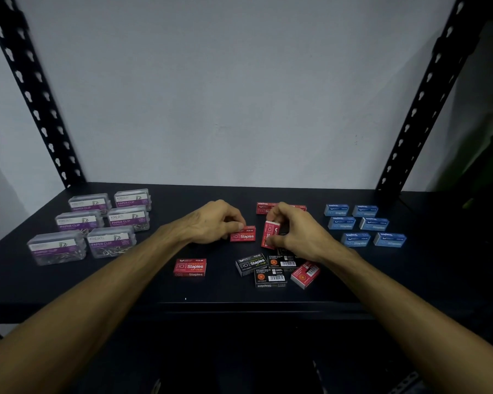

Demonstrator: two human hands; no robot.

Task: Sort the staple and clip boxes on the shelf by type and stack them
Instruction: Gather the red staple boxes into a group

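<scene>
left grip (211, 223) pinches flat red staples box (243, 234) | right grip (293, 228) holds tilted red box (269, 234), label apparently blurred

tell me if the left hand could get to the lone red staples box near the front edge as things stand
Probably yes, but not empty: the left hand grips another red box. The lone red staples box lies flat beside the left forearm with bare shelf around it and nothing on top.

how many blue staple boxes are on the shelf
6, all on the shelf's right side in three rows of two: back pair, middle pair, front pair. None looks hidden.
</scene>
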